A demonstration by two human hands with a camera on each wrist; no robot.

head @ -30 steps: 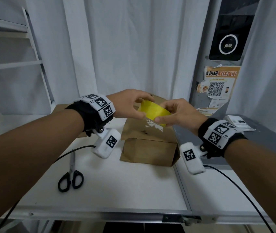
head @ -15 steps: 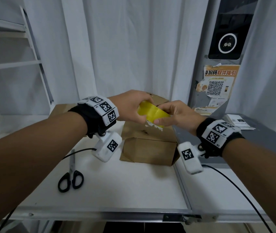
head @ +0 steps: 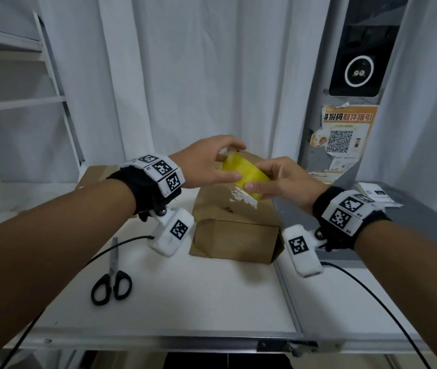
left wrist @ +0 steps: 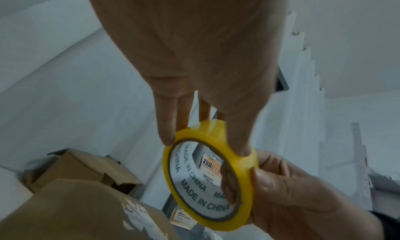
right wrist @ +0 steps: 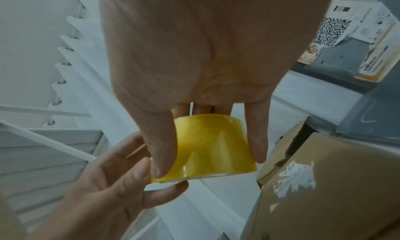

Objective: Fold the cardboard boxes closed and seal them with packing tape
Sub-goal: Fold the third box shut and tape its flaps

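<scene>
A yellow tape roll [head: 246,177] is held in the air between both hands, just above a closed brown cardboard box [head: 236,235] that bears a torn white label. My left hand [head: 238,162] pinches the roll from the left, thumb on its outer face and fingers over its top. My right hand [head: 258,174] grips it from the right. In the left wrist view the roll [left wrist: 216,134] shows its printed core, with a finger of the right hand [left wrist: 244,180] through the core and the thumb outside. In the right wrist view the roll [right wrist: 212,144] sits between thumb and fingers.
Black scissors [head: 112,278] lie on the white table [head: 185,302] at the front left. An open box [left wrist: 86,166] stands behind the closed one. A grey cabinet [head: 411,217] with papers adjoins on the right, and a white shelf [head: 52,75] stands on the left.
Both hands have kept hold of the roll. It has turned and tilted between them, and my left fingers have shifted up over its top.
</scene>
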